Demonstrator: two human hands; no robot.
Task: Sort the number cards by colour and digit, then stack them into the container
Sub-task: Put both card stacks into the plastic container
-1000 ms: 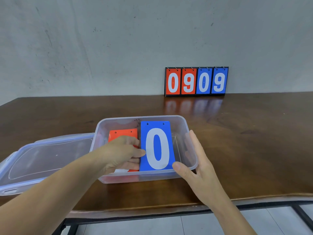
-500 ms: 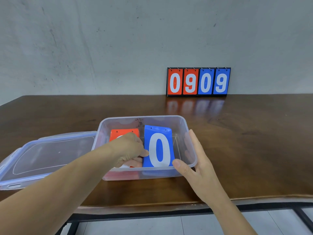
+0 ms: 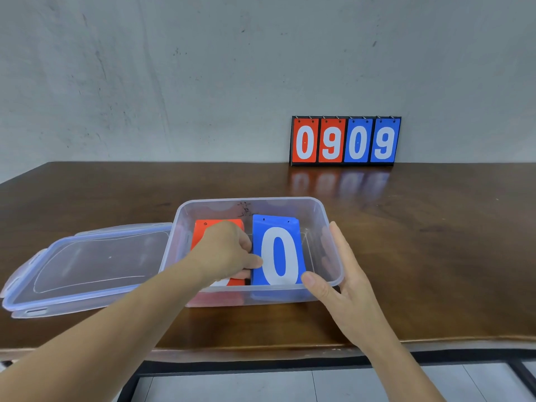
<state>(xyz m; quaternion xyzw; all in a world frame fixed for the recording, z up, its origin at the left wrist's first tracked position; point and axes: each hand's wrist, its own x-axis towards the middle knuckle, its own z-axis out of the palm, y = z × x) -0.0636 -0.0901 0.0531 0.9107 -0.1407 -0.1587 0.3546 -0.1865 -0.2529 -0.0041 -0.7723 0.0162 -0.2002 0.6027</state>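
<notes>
Blue 0 card [image 3: 280, 256], white digit, lies in clear container [image 3: 320, 219], 3 o'clock of red card [image 3: 203, 229]. Left grip [image 3: 229, 252] pinches its edge; right grip [image 3: 345, 274], fingers straight, braces the container wall.

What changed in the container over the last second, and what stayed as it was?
The blue 0 card, pinched at its left edge by the left hand, sank from a raised tilt down into the clear container beside the red cards. The right hand stayed against the container's right corner; the lid and scoreboard did not move.
</notes>
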